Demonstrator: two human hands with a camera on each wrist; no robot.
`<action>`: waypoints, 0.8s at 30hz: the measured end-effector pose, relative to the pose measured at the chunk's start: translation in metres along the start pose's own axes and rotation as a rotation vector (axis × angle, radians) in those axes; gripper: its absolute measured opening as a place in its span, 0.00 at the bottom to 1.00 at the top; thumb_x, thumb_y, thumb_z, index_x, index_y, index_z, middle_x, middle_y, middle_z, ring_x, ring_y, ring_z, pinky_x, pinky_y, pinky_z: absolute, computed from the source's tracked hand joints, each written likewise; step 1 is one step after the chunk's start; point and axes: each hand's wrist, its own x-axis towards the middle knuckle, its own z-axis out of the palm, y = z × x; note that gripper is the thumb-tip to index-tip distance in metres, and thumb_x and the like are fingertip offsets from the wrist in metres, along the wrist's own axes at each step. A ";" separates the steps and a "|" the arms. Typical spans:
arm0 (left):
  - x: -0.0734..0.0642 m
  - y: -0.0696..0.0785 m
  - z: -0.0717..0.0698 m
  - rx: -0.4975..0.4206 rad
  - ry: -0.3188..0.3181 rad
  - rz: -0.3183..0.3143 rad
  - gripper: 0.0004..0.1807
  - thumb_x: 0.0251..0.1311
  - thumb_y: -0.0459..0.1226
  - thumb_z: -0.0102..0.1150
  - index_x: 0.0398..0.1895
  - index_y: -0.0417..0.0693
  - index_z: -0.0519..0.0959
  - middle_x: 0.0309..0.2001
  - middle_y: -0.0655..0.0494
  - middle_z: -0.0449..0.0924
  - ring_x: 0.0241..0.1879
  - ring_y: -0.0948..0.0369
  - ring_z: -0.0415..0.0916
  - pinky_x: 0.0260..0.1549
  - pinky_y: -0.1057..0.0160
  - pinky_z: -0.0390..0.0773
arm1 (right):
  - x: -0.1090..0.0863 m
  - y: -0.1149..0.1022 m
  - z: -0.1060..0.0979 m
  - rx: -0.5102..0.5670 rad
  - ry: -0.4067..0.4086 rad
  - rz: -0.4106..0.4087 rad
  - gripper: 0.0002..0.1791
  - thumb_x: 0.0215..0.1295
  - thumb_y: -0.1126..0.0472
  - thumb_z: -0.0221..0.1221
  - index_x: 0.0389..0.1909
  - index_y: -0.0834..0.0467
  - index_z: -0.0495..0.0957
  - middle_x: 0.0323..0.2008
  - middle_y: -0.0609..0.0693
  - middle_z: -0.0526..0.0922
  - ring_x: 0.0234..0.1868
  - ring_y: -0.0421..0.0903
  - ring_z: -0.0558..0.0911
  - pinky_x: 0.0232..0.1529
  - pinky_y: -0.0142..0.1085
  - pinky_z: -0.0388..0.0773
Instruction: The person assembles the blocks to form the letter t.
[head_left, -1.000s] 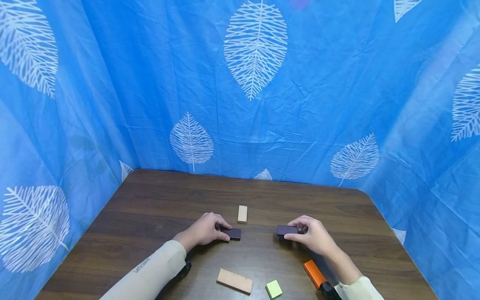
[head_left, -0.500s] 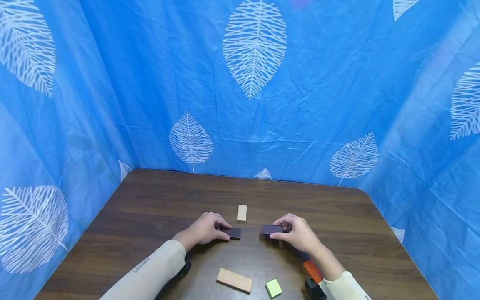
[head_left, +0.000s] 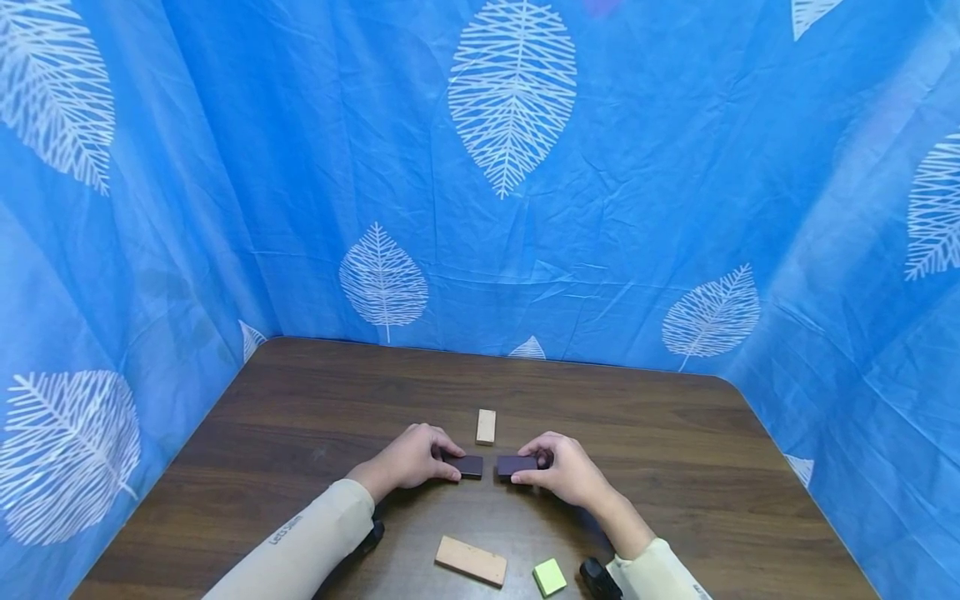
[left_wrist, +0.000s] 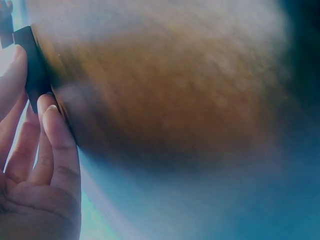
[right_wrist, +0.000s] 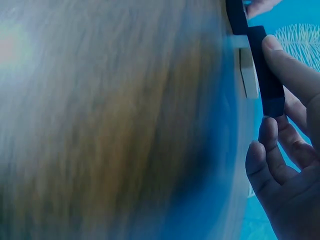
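Observation:
Two dark purple-brown rectangular blocks face each other end to end in the head view, a narrow gap between them. My left hand (head_left: pixel 416 457) pinches the left dark block (head_left: pixel 471 467) by its outer end, low at the table. Thumb and fingers of my right hand (head_left: pixel 566 471) grip the right dark block (head_left: pixel 515 466), close over the tabletop. In the left wrist view, the left block stretches beyond the thumb. The right wrist view has the right block (right_wrist: pixel 267 75) running from thumb to fingertips, with the other dark block (right_wrist: pixel 235 17) just past its end.
Behind the dark blocks lies a small pale wooden block (head_left: pixel 486 427). Nearer the front are a longer wooden plank (head_left: pixel 471 562) and a lime-green square block (head_left: pixel 550 577). Blue leaf-patterned curtain (head_left: pixel 510 275) surrounds the brown table (head_left: pixel 337 383).
My right hand has carried its dark block leftward, up near the left one. The left hand stays still. An orange block, visible earlier, is now hidden by the right forearm.

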 end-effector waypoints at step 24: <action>0.002 -0.003 0.002 0.017 -0.001 -0.011 0.14 0.53 0.42 0.77 0.43 0.55 0.90 0.42 0.64 0.84 0.48 0.57 0.77 0.51 0.50 0.74 | 0.010 -0.002 0.022 -0.036 0.007 -0.018 0.17 0.50 0.50 0.78 0.37 0.54 0.86 0.31 0.40 0.78 0.32 0.40 0.74 0.34 0.34 0.71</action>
